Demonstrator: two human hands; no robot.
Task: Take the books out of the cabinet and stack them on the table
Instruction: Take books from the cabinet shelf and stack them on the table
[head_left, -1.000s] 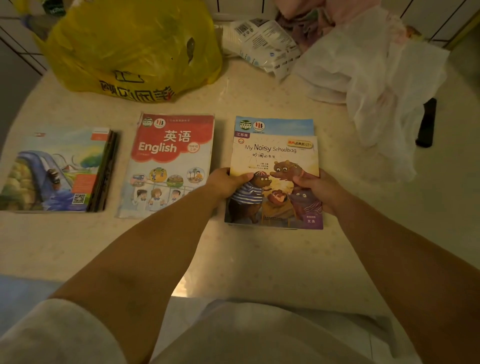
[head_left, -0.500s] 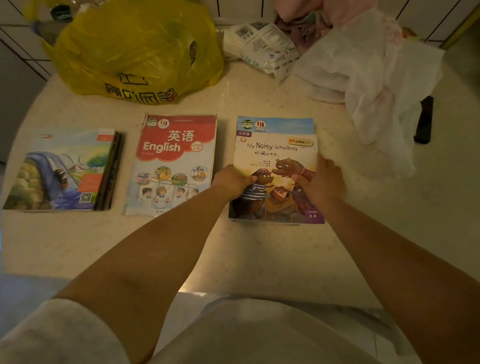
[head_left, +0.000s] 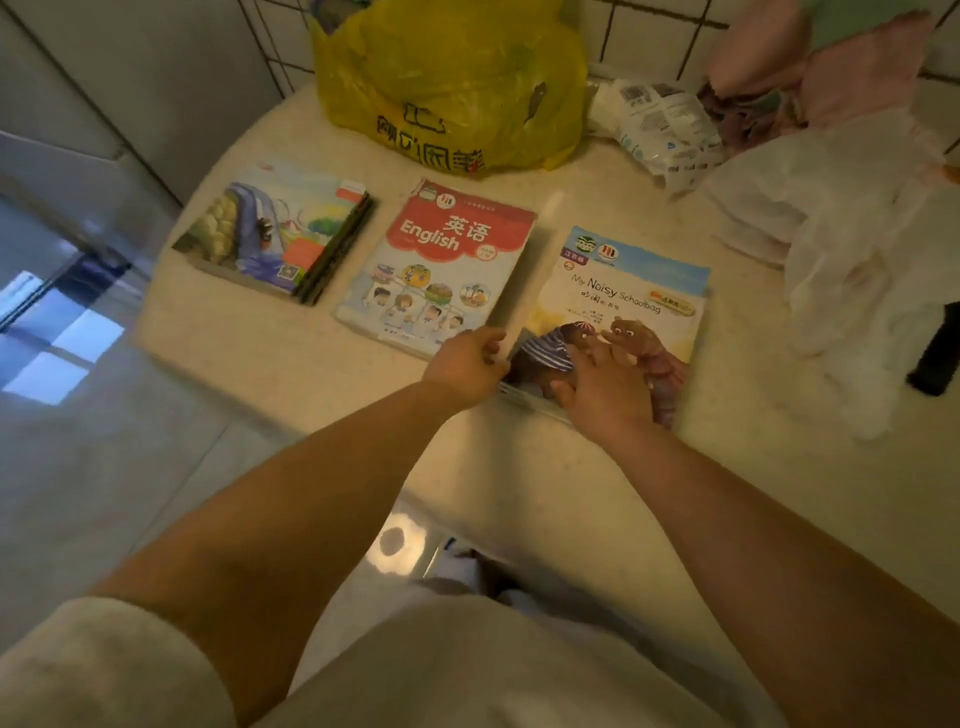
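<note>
Noisy Schoolbag book (head_left: 631, 306), top of right pile: right hand (head_left: 605, 392) flat on cover, left hand (head_left: 467, 361) pinching its left edge, apparently squaring the stack

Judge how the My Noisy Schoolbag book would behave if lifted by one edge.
The My Noisy Schoolbag book looks like a thin softcover, so it would probably sag when lifted by one edge. Its cover looks glossy, so it may slide off the blue-topped book beneath. Probably light: the right hand rests flat on it.
</note>
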